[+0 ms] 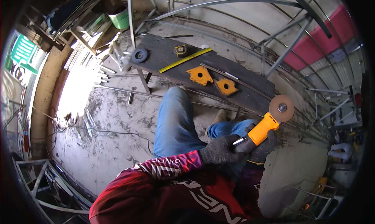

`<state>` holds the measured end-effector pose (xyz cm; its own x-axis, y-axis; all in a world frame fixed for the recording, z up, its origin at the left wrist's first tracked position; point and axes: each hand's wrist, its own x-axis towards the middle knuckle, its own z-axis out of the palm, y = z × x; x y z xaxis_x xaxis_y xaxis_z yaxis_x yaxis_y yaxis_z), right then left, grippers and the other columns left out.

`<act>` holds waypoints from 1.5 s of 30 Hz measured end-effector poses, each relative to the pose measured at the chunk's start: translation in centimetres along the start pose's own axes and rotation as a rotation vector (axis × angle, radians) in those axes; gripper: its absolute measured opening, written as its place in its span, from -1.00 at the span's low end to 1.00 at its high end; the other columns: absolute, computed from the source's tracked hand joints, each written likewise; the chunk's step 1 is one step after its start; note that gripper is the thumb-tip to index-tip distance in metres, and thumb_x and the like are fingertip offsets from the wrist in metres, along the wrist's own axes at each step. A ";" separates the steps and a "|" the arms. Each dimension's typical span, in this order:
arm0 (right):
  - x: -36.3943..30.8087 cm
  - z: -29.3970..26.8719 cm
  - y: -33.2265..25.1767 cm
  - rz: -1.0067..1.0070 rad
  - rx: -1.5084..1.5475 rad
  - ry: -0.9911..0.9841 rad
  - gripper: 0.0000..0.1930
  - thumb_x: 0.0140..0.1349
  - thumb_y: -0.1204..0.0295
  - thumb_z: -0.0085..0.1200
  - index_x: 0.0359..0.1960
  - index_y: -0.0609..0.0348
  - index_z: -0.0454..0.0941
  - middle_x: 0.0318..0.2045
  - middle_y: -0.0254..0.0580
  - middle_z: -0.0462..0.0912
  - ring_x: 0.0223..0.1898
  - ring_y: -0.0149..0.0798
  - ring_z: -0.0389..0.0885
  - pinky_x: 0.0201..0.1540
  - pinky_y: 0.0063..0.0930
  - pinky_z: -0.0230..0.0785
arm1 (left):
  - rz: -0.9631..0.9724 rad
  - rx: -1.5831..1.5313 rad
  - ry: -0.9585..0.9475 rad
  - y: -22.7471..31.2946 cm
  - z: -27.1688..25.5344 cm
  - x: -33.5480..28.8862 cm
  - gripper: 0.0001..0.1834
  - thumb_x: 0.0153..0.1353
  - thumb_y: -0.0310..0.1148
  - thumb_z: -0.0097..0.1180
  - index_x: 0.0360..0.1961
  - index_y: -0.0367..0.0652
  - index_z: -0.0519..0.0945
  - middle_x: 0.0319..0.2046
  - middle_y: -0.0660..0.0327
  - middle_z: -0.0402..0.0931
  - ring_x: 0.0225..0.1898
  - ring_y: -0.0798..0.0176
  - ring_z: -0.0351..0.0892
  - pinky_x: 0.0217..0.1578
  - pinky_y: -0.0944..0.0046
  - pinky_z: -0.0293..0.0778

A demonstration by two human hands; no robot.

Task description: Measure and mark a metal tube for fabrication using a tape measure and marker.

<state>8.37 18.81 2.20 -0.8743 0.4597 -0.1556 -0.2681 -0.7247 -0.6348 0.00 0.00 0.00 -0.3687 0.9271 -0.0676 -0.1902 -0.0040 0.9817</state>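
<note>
Both my hands wear dark grey knit gloves. They hold a yellow and black angle grinder point(263, 129) above my right knee, near the right end of a dark bench. At its head sits a round brown disc point(276, 104), pointing away from me. My right hand point(267, 146) wraps the grinder's body from the right side. My left hand point(222, 150) is closed at the rear end, beside a small shiny metal part point(239, 141) whose kind I cannot make out. The glove hides the fingertips of the left hand's grip.
On the dark bench point(250, 79) lie two orange welding magnets point(199, 75), a yellow ruler point(185, 60), a tape measure point(180, 50), a dark disc point(139, 55) and thin metal bars. Steel frames point(230, 6) stand behind. A cable point(117, 133) runs across the floor at left.
</note>
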 end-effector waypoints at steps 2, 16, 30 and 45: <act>1.6 2.0 1.1 0.040 -0.072 -0.061 -0.44 0.21 0.12 0.13 0.13 0.25 0.38 -0.10 0.08 0.61 -0.16 0.07 0.66 -0.13 -0.10 0.60 | 0.015 0.308 0.118 2.1 -1.2 -0.5 -0.23 -0.02 -0.09 0.40 0.20 -0.21 0.46 -0.05 -0.10 0.62 0.01 -0.08 0.63 0.03 0.05 0.51; 17.4 17.8 17.7 0.148 -0.225 -0.176 -0.45 0.12 0.51 0.22 0.19 0.19 0.38 -0.07 -0.18 0.58 -0.09 -0.22 0.61 0.04 -0.30 0.49 | 0.165 -0.063 0.633 3.3 -20.1 -5.5 -0.30 -0.10 -0.40 0.54 0.11 -0.27 0.51 -0.03 0.26 0.54 0.02 0.40 0.47 0.10 0.29 0.41; 14.2 1.2 6.5 -0.177 -1.146 -0.003 -0.57 0.30 0.55 0.06 0.22 0.24 0.42 -0.07 -0.19 0.57 -0.11 -0.31 0.56 -0.03 -0.42 0.50 | -0.250 0.296 1.017 -1.2 -41.7 -3.0 -0.69 0.02 -0.30 0.38 -0.31 -0.32 0.64 -0.61 0.20 0.58 -0.62 0.34 0.58 -0.56 0.31 0.51; 8.0 -5.7 3.8 -0.167 -0.981 0.311 -0.64 0.25 0.53 0.15 0.10 0.19 0.52 -0.25 -0.21 0.60 -0.25 -0.30 0.57 -0.18 -0.37 0.53 | -0.182 0.693 0.843 -6.4 -47.6 -1.3 -0.52 -0.03 -0.16 0.44 -0.16 -0.30 0.68 -0.45 0.16 0.68 -0.41 0.27 0.68 -0.35 0.21 0.58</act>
<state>2.64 22.70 -5.80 -0.6763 0.7284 -0.1094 0.1923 0.0313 -0.9808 -41.60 -18.98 -14.61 -0.9388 0.3387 -0.0623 0.1486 0.5617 0.8139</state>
